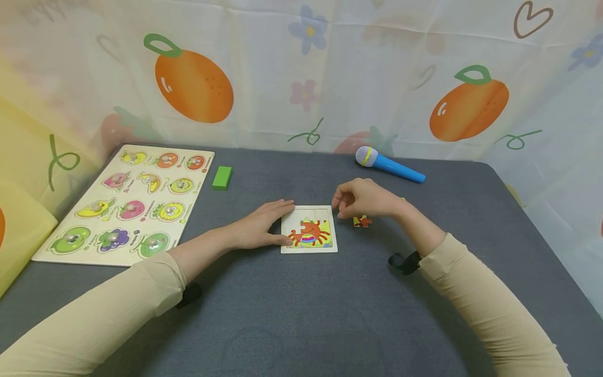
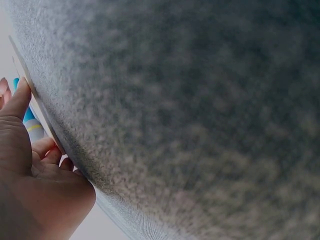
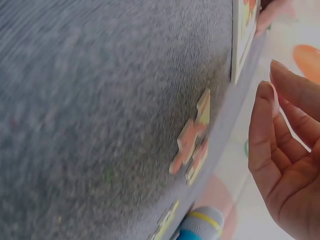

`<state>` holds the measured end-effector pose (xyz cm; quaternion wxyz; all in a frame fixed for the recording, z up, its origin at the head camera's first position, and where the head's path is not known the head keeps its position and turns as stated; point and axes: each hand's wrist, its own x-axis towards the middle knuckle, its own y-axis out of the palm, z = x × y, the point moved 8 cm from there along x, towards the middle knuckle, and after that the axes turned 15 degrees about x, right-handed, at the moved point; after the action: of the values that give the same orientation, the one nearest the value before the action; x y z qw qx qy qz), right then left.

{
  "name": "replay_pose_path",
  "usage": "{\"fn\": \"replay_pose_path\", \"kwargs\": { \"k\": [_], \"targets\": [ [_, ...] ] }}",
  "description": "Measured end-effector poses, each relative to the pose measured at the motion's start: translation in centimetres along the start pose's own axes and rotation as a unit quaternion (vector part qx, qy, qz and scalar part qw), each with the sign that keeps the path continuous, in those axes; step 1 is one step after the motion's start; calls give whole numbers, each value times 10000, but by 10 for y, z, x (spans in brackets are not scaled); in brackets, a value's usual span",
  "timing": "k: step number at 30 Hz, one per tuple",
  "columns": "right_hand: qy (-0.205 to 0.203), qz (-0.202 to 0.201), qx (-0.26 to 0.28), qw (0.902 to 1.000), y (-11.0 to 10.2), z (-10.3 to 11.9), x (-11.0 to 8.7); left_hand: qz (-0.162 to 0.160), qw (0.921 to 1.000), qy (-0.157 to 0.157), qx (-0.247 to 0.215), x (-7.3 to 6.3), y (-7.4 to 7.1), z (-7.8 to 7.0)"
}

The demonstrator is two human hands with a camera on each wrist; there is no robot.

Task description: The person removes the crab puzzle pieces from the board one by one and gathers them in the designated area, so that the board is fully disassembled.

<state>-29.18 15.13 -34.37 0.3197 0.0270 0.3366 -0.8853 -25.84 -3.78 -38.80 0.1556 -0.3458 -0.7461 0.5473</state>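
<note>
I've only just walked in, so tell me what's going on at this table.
Someone is working on a small framed crab puzzle. The left hand rests at the frame's left side, while the right hand is just off its right side, fingertips close together; whether they pinch a piece is unclear. The puzzle looks incomplete, with loose pieces lying to its right.

head view softly lit, faint shadows; left wrist view's tabletop (image 2: 200,110) dark, blurred.

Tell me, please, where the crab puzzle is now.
In the head view, the crab puzzle lies centrally on the table, between the left hand, touching its left edge, and the right hand.
</note>
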Motion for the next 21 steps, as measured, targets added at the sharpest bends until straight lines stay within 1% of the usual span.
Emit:
{"fn": "replay_pose_path", "kwargs": {
  "k": [3, 8, 16, 21],
  "targets": [
    [-120, 21, -5, 9999, 4, 3, 3, 1, 10000, 7, -6, 0, 0, 0],
    [-274, 151, 139, 9994, 14, 9, 9, -1, 10000, 3, -10, 1, 0, 0],
    [-71, 381, 429, 9983, 34, 15, 19, 13, 10000, -25, -41, 0, 0, 1],
    [-94, 397, 235, 9989, 39, 20, 23, -5, 10000, -16, -19, 1, 0, 1]
  ]
}}
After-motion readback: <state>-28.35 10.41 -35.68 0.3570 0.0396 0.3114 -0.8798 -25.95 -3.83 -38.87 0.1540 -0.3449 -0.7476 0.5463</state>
